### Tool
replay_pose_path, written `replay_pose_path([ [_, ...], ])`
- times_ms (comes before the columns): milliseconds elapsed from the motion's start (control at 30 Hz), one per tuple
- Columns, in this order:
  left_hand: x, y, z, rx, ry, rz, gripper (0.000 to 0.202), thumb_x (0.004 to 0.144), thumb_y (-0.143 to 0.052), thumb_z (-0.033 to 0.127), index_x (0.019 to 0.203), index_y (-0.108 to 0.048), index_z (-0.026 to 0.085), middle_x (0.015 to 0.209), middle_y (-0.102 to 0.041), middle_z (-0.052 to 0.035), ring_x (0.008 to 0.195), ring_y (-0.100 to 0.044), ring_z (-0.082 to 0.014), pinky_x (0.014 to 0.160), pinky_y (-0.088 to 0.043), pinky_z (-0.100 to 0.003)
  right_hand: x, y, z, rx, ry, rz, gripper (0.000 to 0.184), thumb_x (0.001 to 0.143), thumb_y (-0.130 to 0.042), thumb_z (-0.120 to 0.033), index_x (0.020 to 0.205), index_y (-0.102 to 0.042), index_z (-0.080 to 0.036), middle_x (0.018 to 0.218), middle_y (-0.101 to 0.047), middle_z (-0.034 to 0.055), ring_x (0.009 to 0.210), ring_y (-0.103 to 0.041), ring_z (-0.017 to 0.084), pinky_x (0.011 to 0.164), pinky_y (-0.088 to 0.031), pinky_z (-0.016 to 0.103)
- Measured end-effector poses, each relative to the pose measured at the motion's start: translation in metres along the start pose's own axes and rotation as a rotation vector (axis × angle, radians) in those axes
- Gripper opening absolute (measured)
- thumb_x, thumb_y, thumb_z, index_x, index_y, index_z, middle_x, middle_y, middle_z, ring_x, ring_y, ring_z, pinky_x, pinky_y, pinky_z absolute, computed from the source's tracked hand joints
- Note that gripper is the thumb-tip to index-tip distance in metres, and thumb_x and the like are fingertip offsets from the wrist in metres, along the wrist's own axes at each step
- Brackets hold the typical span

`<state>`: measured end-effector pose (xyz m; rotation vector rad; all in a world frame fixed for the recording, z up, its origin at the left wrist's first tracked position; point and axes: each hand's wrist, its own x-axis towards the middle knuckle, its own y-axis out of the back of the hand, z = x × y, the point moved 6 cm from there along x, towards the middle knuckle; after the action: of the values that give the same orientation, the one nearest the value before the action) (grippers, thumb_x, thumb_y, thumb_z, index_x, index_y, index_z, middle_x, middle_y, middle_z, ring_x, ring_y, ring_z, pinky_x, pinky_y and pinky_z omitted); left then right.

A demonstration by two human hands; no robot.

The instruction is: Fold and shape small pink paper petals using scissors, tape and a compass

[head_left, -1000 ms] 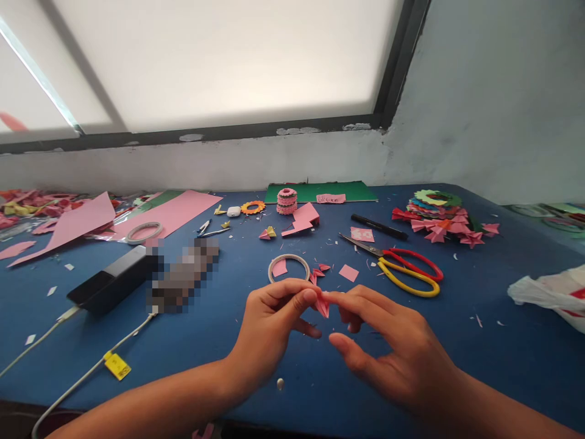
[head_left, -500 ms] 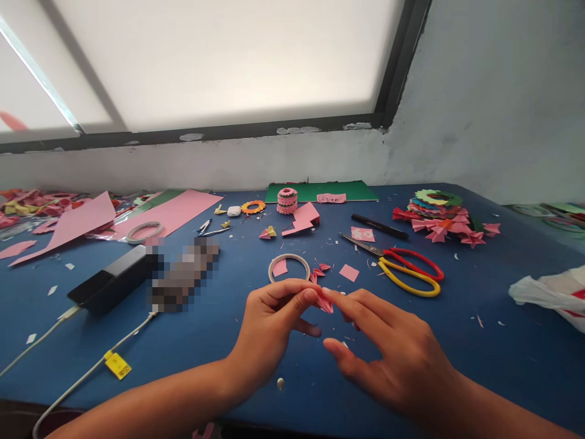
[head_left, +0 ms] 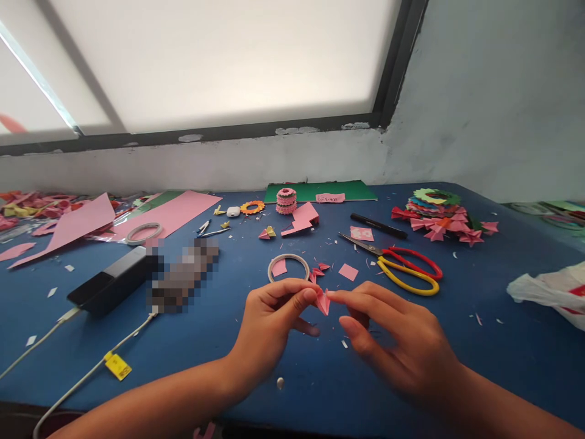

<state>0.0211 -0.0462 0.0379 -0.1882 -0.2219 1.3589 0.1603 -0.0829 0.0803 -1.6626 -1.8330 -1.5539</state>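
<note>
Blue covers the worktop [head_left: 183,360], and two bare forearms come in over its near side, cut off at the edges of view. Over on the left, a yellow tag [head_left: 118,366] is fixed to a white cable [head_left: 77,385], its print too small for me to read. The left hand [head_left: 269,323] is bent inward, thumb and index finger pinching a small pink folded paper [head_left: 324,303] and hiding part of it. The right hand [head_left: 406,332] has its back turned up, index finger stretched to the paper's edge, thumb parted below; its fingers grip nothing. So the paper sits up between both hands, in front of a tape roll [head_left: 270,263] that the left hand partly covers. A pixelated patch [head_left: 185,277] masks something beside a dark box [head_left: 114,277]. Scissors [head_left: 378,252] lie to the right; a plastic bag [head_left: 543,286] runs out of view. Farthest back, a pink slip [head_left: 330,198] on a green sheet [head_left: 356,191] bears dark writing I can't make out.
</note>
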Motion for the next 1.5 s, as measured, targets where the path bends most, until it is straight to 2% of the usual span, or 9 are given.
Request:
replay_pose_path([
  [233,0.0007,-0.0024,0.0003,-0.008,-0.004,-0.03,0.008,0.079,-0.066,0.02,0.078,-0.074,0.019,0.068,-0.067,0.0011,0.062,-0.062,-0.0085,0.049,-0.057,-0.013,-0.0007,-0.0023,-0.0034,-0.034,0.068,-0.001,0.021,0.085,-0.051,-0.015,0.102,-0.061,-0.009,0.075,-0.062,0.0041,0.064,-0.058,0.01,0.056,-0.049,0.021],
  [767,0.0005,-0.0017,-0.001,-0.02,0.025,-0.011,0.007,0.078,-0.068,0.022,0.078,-0.074,0.018,0.068,-0.068,-0.0002,0.061,-0.062,-0.0089,0.049,-0.056,-0.013,-0.002,-0.0048,-0.0024,-0.085,0.07,-0.014,0.025,0.086,-0.05,-0.017,0.109,-0.058,-0.013,0.078,-0.063,0.0039,0.065,-0.06,0.012,0.056,-0.051,0.023],
  [1267,-0.0002,-0.001,-0.0016,-0.006,0.031,0.009,0.008,0.077,-0.068,0.023,0.078,-0.074,0.017,0.069,-0.069,-0.0014,0.064,-0.063,-0.0108,0.048,-0.055,-0.013,-0.0034,-0.0049,-0.0042,-0.126,0.088,-0.009,0.026,0.086,-0.05,-0.017,0.11,-0.058,-0.011,0.078,-0.063,0.0046,0.066,-0.06,0.012,0.055,-0.051,0.023],
  [1500,-0.0003,-0.0008,-0.0017,0.003,0.033,0.017,0.008,0.077,-0.068,0.023,0.078,-0.074,0.017,0.069,-0.069,-0.0015,0.064,-0.064,-0.0112,0.048,-0.055,-0.013,-0.0034,-0.0058,-0.0044,-0.214,0.128,0.003,0.026,0.086,-0.05,-0.019,0.11,-0.058,-0.011,0.077,-0.064,0.0045,0.064,-0.061,0.013,0.054,-0.051,0.023],
])
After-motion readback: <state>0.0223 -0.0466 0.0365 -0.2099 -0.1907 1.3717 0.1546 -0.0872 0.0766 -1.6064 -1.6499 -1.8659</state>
